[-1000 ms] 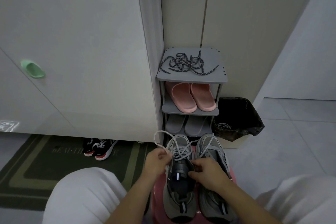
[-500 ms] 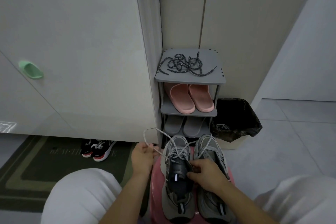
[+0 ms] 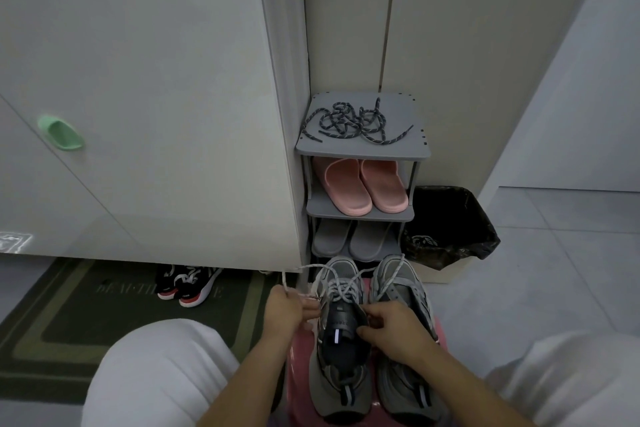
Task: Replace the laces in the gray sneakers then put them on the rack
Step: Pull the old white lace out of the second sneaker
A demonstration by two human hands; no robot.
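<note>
Two gray sneakers stand side by side on a pink stool between my knees, toes pointing away from me. My left hand grips a white lace that runs out of the left sneaker and loops off to the left. My right hand holds the left sneaker at the right side of its dark tongue. The right sneaker keeps its white lace. Dark speckled laces lie in a tangle on the top shelf of the gray rack.
Pink slippers fill the rack's second shelf and gray slippers the third. A black-lined bin stands to the right of the rack. Black and red shoes sit under the white cabinet on a green mat.
My left hand pulled the white lace out to the left, then came back close to the left sneaker. The lace loop now hangs lower. My right hand stayed on the tongue.
</note>
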